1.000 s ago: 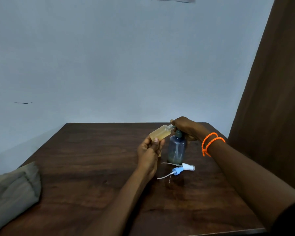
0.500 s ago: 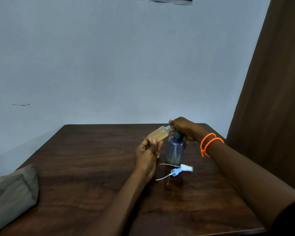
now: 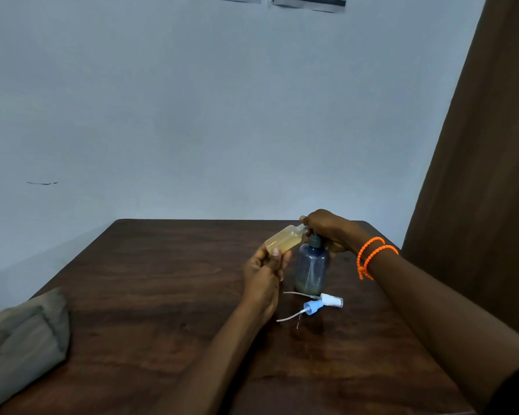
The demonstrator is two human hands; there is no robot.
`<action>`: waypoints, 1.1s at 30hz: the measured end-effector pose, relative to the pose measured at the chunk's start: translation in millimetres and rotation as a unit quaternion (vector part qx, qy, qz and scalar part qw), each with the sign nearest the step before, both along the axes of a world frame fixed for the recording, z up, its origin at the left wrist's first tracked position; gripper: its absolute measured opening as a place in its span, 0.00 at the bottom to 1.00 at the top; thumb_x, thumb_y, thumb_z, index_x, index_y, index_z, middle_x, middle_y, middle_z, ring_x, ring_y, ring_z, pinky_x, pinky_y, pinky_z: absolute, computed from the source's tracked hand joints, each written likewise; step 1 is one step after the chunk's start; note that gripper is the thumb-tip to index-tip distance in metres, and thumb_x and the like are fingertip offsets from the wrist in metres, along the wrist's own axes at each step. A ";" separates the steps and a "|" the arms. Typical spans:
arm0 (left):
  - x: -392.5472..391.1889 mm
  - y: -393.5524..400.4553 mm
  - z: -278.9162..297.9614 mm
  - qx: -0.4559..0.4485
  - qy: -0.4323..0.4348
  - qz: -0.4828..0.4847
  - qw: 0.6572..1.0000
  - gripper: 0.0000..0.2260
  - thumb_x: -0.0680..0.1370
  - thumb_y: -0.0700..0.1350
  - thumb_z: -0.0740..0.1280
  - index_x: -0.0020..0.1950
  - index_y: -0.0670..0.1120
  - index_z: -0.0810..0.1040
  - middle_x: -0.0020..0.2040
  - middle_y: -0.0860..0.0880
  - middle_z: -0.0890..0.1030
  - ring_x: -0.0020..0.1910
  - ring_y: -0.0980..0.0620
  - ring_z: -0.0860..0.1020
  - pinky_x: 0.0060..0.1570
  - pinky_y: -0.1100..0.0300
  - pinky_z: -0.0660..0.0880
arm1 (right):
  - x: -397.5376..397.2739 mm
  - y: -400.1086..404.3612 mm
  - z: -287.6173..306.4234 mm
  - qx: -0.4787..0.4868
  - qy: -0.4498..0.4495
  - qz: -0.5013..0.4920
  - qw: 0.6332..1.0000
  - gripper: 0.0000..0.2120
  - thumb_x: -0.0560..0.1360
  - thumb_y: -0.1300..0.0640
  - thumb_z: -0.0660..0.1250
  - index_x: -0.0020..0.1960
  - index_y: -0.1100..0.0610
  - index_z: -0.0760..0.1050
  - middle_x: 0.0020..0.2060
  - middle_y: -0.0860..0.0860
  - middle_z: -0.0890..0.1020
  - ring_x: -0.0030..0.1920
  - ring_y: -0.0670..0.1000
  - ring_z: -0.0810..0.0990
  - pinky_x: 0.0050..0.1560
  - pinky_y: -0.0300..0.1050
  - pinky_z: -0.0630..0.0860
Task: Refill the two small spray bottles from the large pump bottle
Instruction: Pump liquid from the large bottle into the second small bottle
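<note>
A large blue-grey pump bottle (image 3: 311,269) stands upright on the dark wooden table (image 3: 150,295). My right hand (image 3: 327,230) curls over its pump head, which is mostly hidden. My left hand (image 3: 265,272) grips a small clear spray bottle (image 3: 283,241) holding yellowish liquid, tilted with its open neck up against the pump spout. Two spray caps with dip tubes lie on the table in front of the pump bottle: a white one (image 3: 331,301) and a blue one (image 3: 310,308). A second small bottle is not visible.
A folded grey-beige cloth (image 3: 18,339) lies at the table's left front. A brown door or panel (image 3: 486,145) stands at the right. A pale wall runs behind the table.
Both hands and the bottles keep nearly the same pose. The small bottle stays at the pump spout, with only a slight shift of the view.
</note>
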State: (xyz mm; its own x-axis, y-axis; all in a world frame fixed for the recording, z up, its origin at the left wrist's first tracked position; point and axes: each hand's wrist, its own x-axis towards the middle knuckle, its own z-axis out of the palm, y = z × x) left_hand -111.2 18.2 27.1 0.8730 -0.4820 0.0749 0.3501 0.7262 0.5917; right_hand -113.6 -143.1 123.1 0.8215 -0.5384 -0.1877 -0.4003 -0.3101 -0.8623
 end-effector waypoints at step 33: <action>0.6 0.7 -1.7 -0.011 0.022 0.003 1.000 0.13 0.82 0.33 0.62 0.67 0.34 0.75 0.57 0.40 0.83 0.54 0.49 0.84 0.54 0.60 0.82 | -9.3 2.1 12.4 -0.051 0.043 0.011 0.998 0.16 0.82 0.48 0.60 0.41 0.56 0.70 0.38 0.54 0.72 0.35 0.54 0.71 0.34 0.50 0.70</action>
